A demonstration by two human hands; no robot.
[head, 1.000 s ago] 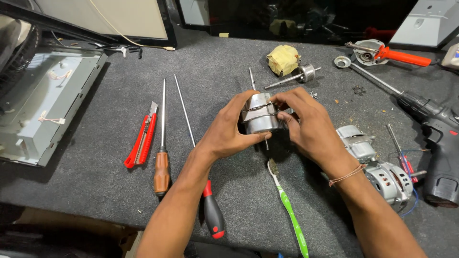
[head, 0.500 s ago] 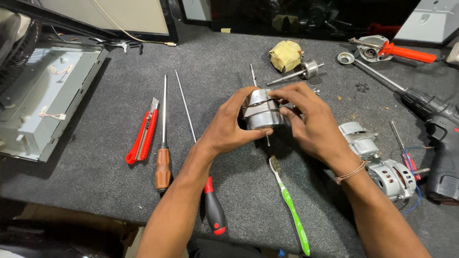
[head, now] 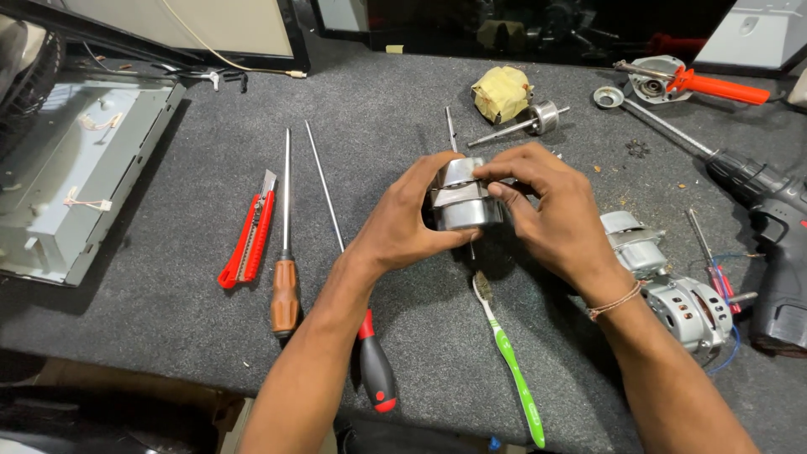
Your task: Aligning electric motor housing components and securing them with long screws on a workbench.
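While the left hand (head: pixel 412 223) wraps its fingers around the round silver metal motor housing (head: pixel 466 197), the right hand (head: pixel 546 210) pinches its top edge. Both grip it above the dark grey felt table (head: pixel 168 336), near a green-handled toothbrush (head: pixel 508 361).

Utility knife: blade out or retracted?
Out. The red utility knife lies flat on the grey mat, a metal blade tip showing past its top end.
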